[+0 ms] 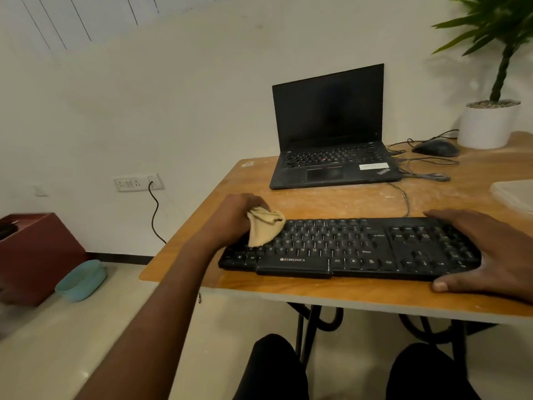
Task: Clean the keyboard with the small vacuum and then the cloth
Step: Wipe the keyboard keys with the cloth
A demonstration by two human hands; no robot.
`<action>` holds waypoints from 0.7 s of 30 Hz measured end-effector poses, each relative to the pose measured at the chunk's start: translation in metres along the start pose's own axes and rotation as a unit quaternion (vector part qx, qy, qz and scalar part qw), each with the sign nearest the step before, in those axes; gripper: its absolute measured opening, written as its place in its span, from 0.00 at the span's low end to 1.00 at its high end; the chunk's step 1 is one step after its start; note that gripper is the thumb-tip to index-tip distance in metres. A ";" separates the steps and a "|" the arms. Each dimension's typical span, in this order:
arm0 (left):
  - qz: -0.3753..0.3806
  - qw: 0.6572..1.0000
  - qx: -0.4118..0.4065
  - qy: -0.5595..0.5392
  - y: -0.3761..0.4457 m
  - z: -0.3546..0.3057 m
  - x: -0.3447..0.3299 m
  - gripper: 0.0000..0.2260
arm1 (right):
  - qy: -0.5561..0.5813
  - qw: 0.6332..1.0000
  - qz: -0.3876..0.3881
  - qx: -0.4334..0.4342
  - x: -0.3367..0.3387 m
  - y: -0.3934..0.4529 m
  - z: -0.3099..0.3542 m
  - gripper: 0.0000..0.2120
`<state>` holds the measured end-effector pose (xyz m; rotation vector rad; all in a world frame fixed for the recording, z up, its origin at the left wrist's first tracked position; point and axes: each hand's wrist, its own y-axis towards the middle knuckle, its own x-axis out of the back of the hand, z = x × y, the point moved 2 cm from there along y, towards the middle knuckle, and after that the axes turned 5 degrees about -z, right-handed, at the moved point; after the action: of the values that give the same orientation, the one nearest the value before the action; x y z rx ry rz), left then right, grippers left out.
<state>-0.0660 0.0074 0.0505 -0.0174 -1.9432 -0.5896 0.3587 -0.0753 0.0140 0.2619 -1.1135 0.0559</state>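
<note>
item: keyboard (346,249), black, lying along the near edge of the tabletop (360,197), long side left to right, cable running from its far edge towards the laptop (331,134).

item: cloth (264,226), tan, bunched; its free end rests on the keys at the keyboard's far-left corner.

item: small vacuum, not seen anywhere in this view.

stage of task: judged to be in the cloth phase, the second of the two. with the cloth already on the keys and no vacuum out, the vacuuming looks finished, though nothing here proves it. the cloth sits at the left end only; the middle keys and the number pad on the right appear still to be wiped, so a good part of the wiping seems left.

left hand (239,215): fingers clenched round the bunched cloth, gripping it at its upper part and pressing it down onto the left keys.

right hand (484,252): fingers spread and nearly straight, laid flat over the keyboard's right end, thumb resting on the tabletop at the near edge; it grasps nothing, and seems to steady the keyboard.

other: mouse (435,147) and white plant pot (487,125) at far right; teal dish (80,280) on the floor at left.
</note>
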 end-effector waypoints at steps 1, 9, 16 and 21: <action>0.007 1.000 -0.011 -0.010 0.007 -0.011 -0.007 0.14 | -0.001 1.000 0.000 -0.002 0.000 0.000 0.000 0.55; 0.045 0.998 -0.046 0.006 0.020 -0.036 -0.015 0.15 | -0.007 1.000 -0.002 0.002 -0.001 0.000 -0.001 0.56; 0.041 0.998 0.004 0.056 0.006 0.001 0.009 0.16 | -0.003 1.000 -0.005 0.002 -0.001 -0.001 0.000 0.54; 0.029 0.999 -0.022 0.002 0.007 -0.036 -0.010 0.18 | -0.005 1.000 0.000 0.006 0.001 0.000 0.002 0.55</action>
<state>-0.0294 0.0013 0.0564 -0.1005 -1.9183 -0.5937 0.3578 -0.0756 0.0160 0.2736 -1.1242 0.0613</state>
